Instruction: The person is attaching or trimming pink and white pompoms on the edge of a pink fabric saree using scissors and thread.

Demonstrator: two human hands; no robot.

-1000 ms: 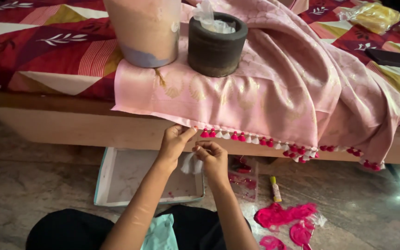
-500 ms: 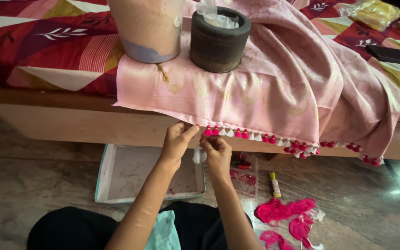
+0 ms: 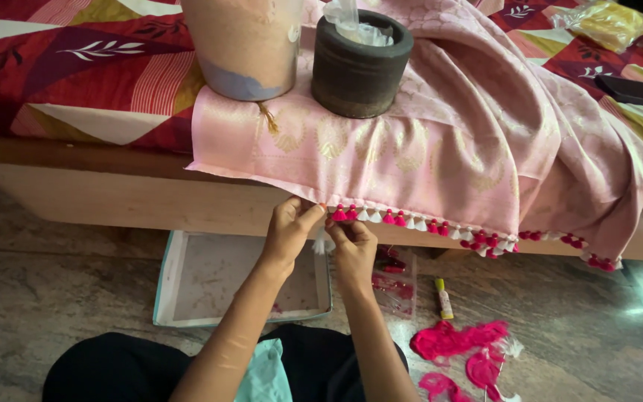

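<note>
A pink cloth with gold motifs (image 3: 411, 149) hangs over the bed's front edge. Small pink and white tassels (image 3: 426, 223) run along its hem. My left hand (image 3: 288, 231) pinches the hem at the left end of the tassel row. My right hand (image 3: 351, 249) is close beside it, fingers closed just below the first pink tassel (image 3: 338, 214). A white tuft (image 3: 324, 243) shows between the two hands; I cannot tell which one holds it.
A tan bucket (image 3: 243, 45) and a dark round stone pot (image 3: 361, 63) weigh the cloth down on the bed. On the floor lie a shallow white tray (image 3: 217, 279), a yellow tube (image 3: 444, 299), and pink thread bundles (image 3: 459, 342).
The view has shifted slightly. Both hands have stayed at the hem, working at the left end of the tassel row.
</note>
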